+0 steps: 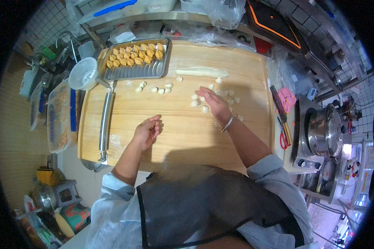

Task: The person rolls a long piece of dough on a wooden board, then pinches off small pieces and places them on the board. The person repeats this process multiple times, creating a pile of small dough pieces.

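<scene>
Over the right part of a wooden board [174, 137] my right hand [215, 104] is stretched out flat, among several small white dough pieces [204, 109]; whether it touches one is hidden. My left hand [148, 130] is above the board's middle with its fingers curled; its palm is partly hidden, and I cannot tell if it holds anything. More dough pieces [161, 91] lie in a loose group beyond it. A long white dough roll [202, 72] lies near the far edge. At the far left, a metal tray [134, 74] holds rows of folded yellowish dumplings [138, 60].
A steel rolling pin [104, 121] lies along the board's left side, below a translucent plastic bowl [83, 73]. Right of the board are red-handled scissors [282, 140], a pink cloth [287, 99] and a lidded steel pot [325, 130] on a cooker. A filled plastic container [60, 116] stands left.
</scene>
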The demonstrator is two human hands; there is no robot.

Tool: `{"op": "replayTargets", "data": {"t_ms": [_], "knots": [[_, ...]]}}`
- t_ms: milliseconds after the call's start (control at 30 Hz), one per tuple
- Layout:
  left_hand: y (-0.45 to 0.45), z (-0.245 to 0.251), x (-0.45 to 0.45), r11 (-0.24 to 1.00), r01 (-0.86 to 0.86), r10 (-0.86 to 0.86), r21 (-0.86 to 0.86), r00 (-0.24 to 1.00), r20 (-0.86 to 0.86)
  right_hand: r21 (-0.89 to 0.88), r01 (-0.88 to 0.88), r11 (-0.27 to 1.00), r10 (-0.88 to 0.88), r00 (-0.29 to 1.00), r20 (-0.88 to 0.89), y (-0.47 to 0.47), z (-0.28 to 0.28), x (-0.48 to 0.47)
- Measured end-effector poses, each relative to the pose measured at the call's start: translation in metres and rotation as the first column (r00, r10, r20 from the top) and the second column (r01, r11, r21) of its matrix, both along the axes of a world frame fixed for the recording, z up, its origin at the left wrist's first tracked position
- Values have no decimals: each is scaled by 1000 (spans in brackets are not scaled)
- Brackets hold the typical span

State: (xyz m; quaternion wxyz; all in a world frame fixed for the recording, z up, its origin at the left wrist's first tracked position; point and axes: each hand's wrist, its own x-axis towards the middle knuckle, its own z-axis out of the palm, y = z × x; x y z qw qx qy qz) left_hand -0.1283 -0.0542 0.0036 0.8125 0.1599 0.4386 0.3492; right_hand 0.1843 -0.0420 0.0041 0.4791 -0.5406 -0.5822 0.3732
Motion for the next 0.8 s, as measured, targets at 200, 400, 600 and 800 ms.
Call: {"op": "replayTargets", "data": {"t_ms": [200, 400, 600, 800], "knots": [[-4, -6, -7, 992, -125, 124, -32, 992, -25, -113, 430, 896, -367, 859, 358, 62, 5, 78], [1, 2, 9, 996, -47, 48, 81, 999, -6, -202, 252, 946, -89, 804, 588, 86, -6, 116], [61, 43, 116, 798, 389, -205, 461, 894, -398, -126, 350, 928, -211, 774, 597, 93, -13, 110], [145, 43, 234, 194, 913, 148, 359, 335, -931, -158, 423, 892, -258, 765, 590, 103, -30, 109]]}}
